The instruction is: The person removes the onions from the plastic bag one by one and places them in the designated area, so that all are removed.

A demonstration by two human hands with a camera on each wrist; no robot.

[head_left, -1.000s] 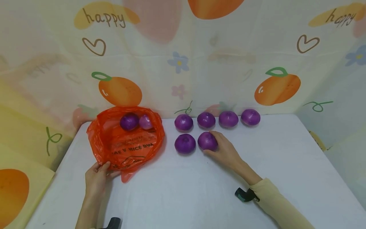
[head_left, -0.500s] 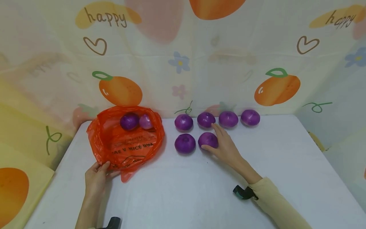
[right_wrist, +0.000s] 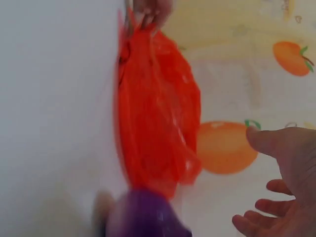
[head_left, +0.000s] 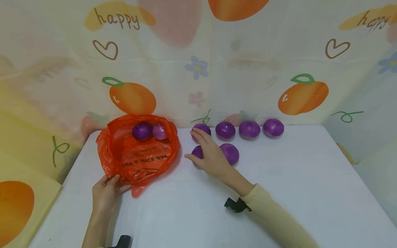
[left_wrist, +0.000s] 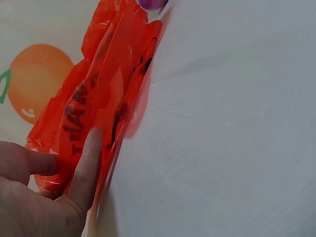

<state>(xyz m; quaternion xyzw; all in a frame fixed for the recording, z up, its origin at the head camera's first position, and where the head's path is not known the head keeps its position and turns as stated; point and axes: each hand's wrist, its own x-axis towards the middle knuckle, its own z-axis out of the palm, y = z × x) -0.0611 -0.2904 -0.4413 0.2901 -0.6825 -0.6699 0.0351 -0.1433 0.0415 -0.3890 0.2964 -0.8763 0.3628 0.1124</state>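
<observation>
A red plastic bag lies open at the table's left, with two purple onions inside, a darker onion and a paler onion. My left hand pinches the bag's near-left rim; the left wrist view shows fingers against the red plastic. Over the front-left onion hovers my right hand, thumb and fingers spread, covering part of it. Its fingertips also overlap the back-left onion. In the right wrist view that hand holds nothing, and a blurred onion shows below.
Just right of my right hand sits another front-row onion. The back row continues rightward with an onion, a second onion and a third onion. A printed cloth hangs behind the white table.
My right hand has let go of the front-right onion and moved left over the front-left one. My left hand stays at the bag's rim.
</observation>
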